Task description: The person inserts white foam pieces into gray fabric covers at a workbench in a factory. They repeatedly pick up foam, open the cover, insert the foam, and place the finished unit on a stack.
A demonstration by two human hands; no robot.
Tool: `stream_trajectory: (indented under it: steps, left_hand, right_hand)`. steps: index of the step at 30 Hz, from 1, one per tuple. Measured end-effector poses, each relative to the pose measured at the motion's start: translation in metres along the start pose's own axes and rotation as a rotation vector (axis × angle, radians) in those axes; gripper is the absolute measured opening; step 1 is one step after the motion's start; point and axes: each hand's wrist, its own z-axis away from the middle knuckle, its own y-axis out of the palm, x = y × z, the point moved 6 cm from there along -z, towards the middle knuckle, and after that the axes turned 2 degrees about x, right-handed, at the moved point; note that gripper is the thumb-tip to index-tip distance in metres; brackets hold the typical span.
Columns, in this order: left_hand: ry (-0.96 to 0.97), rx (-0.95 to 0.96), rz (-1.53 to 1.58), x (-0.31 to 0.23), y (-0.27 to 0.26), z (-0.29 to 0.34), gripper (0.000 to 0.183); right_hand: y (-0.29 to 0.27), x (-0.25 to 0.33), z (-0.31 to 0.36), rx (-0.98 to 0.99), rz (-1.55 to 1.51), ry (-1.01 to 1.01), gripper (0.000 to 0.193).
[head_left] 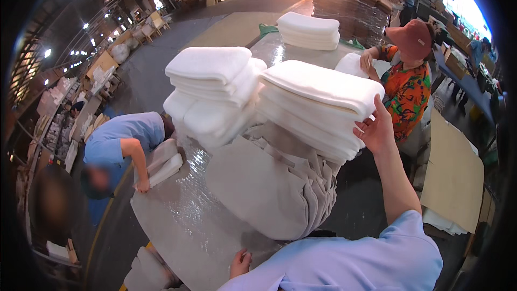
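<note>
My right hand is at the near right end of a stack of folded white padding sheets. Its thumb lies up against the top fold, and the other fingers are curled at the layers below, gripping the edge. Low over the table, my left hand holds nothing, with its fingers loosely bent and apart. Between my hands, a bundle of grey-beige fabric pieces leans on the table, its layers fanned at the right. Another white padding pile stands left of the gripped stack.
A co-worker in blue bends over folded pieces at the table's left edge. Another, in an orange patterned shirt, handles white padding at the right. A third white stack stands at the far end. Cardboard is at the right.
</note>
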Motion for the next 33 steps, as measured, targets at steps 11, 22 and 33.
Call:
stream_trajectory:
  steps: [11,22,33]
  left_hand:
    - [0.072,0.093,-0.016,-0.014,0.010,0.012,0.057]
    - [0.205,0.021,0.131,0.021,-0.118,0.049,0.045]
    - [0.103,-0.331,0.597,0.075,-0.338,0.124,0.063]
  right_hand:
    - [-0.001,-0.005,-0.003,-0.047,0.005,-0.112,0.051]
    - [0.024,-0.103,0.191,0.110,0.212,-0.217,0.068]
    - [0.057,-0.404,0.332,0.536,0.356,0.623,0.082]
